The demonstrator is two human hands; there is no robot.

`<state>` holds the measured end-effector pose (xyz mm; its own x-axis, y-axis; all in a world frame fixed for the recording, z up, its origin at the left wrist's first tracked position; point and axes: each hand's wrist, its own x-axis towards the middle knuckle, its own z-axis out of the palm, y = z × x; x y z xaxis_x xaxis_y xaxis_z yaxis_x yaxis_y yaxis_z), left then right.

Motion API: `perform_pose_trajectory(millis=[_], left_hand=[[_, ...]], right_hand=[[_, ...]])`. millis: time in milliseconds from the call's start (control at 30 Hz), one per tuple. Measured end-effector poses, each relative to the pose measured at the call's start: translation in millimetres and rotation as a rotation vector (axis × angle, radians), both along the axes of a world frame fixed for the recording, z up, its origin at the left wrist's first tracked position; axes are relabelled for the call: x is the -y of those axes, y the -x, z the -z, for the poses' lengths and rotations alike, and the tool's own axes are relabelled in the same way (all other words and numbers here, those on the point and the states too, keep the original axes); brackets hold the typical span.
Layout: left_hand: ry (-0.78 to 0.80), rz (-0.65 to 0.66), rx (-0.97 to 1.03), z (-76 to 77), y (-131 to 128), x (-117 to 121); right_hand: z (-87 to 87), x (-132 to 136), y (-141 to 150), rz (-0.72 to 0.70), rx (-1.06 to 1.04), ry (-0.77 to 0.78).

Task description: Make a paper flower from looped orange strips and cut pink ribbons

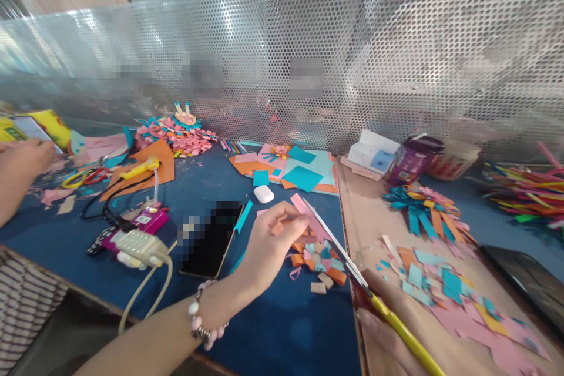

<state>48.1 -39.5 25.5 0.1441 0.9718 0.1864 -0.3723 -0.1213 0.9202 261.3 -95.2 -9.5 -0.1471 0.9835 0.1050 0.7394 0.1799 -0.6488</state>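
Note:
My left hand (271,241), with a beaded bracelet (196,314) on its wrist, is closed in a pinch at a pink paper strip (315,220). Partly hidden by the blades, the strip runs behind my fingertips. My right hand (396,323), blurred at the lower right, grips yellow-handled scissors (339,249), seen edge-on. Their long silver blades slant up beside the strip; whether they are parted I cannot tell. Under the blades and my left fingers lies a cluster of curled orange, pink and blue paper pieces (315,258).
Coloured paper sheets (304,176) and a white earbud case (264,194) lie beyond my left hand. To its left are a phone (211,241) and a power strip (136,241) with cables. Paper scraps (453,288) cover the right board. Another person's hand (26,158) is far left.

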Motion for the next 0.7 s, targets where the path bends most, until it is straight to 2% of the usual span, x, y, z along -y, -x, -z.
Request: perform_pose_trajectory(millis=[367,700], left_hand=[[-0.019,0.015,-0.013,3.1,-0.8,-0.1],[-0.029,0.009,-0.012,2.9,-2.4,-1.1]], right_hand=[[2.8,1.1,-5.0,-0.038,0.040,0.039],[-3.8,-4.2,-8.0,-0.071,0.042,0.044]])
